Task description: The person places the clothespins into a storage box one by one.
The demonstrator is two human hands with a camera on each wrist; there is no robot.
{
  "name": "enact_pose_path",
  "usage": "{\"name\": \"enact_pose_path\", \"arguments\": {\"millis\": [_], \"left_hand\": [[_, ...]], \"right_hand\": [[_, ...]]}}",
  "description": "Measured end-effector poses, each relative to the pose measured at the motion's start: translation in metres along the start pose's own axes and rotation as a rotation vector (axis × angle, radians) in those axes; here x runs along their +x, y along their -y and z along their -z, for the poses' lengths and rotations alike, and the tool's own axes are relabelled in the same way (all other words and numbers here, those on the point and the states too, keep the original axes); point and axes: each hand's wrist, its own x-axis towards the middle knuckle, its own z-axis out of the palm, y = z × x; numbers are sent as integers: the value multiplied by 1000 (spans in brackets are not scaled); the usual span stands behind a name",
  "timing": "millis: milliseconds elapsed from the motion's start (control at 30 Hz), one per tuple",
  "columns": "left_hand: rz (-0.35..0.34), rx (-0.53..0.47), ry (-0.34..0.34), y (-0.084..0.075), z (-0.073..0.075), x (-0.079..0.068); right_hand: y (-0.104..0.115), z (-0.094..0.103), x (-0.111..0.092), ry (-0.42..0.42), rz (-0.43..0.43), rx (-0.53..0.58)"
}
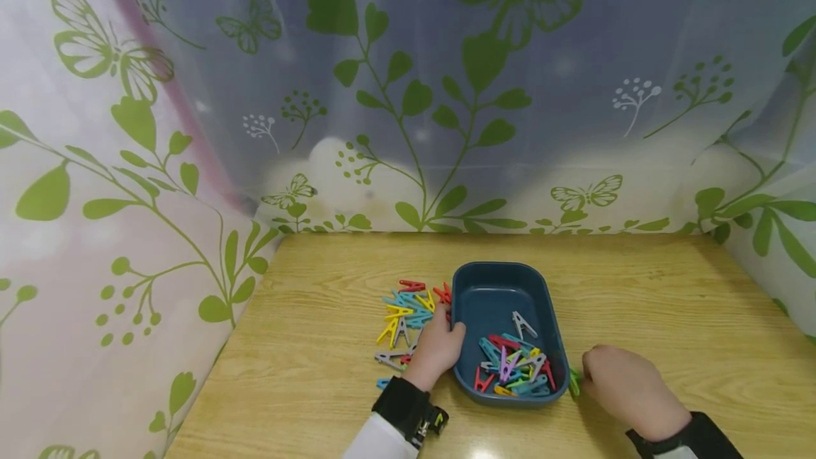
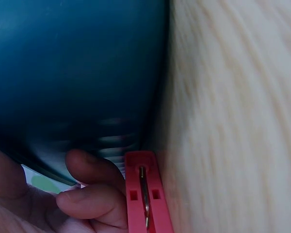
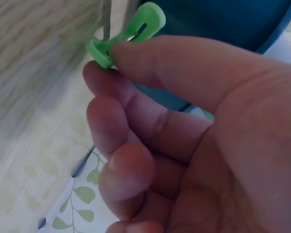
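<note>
A dark blue plastic bin stands on the table with several mixed-colour clothespins heaped at its near end. My left hand grips the bin's left wall, thumb at the rim and fingers curled against the outside. Right beside those fingers is a red clothespin in the left wrist view. To the right of the bin, my right hand pinches a green clothespin between thumb and index finger, close to the bin's outer wall and low over the table. Its other fingers are curled.
Left of the bin lies a loose pile of red, blue, yellow and grey clothespins, partly hidden by my left hand. The wood-grain table meets a leaf-and-butterfly patterned curtain at the back and sides.
</note>
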Motion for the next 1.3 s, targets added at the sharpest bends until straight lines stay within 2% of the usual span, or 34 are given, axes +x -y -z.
{"name": "enact_pose_path", "arguments": {"millis": [100,300,467,633,800,1000,1300], "left_hand": [[1,6,-5,0,0,1],[7,5,-2,1,-1,1],[4,8,0,0,0,2],[2,12,-1,0,0,2],[6,15,2,1,0,2],[13,14,5,1,0,2],[24,8,10,0,0,2]], "right_hand": [[-3,3,1,0,-4,0],[-9,12,2,-51,-4,16],[-14,27,2,-122,0,-11],[-14,39,0,-232,38,-36],[-5,45,-3,-315,63,-55],[11,47,-4,-359,98,-58],[34,39,-1,-402,166,-67]]}}
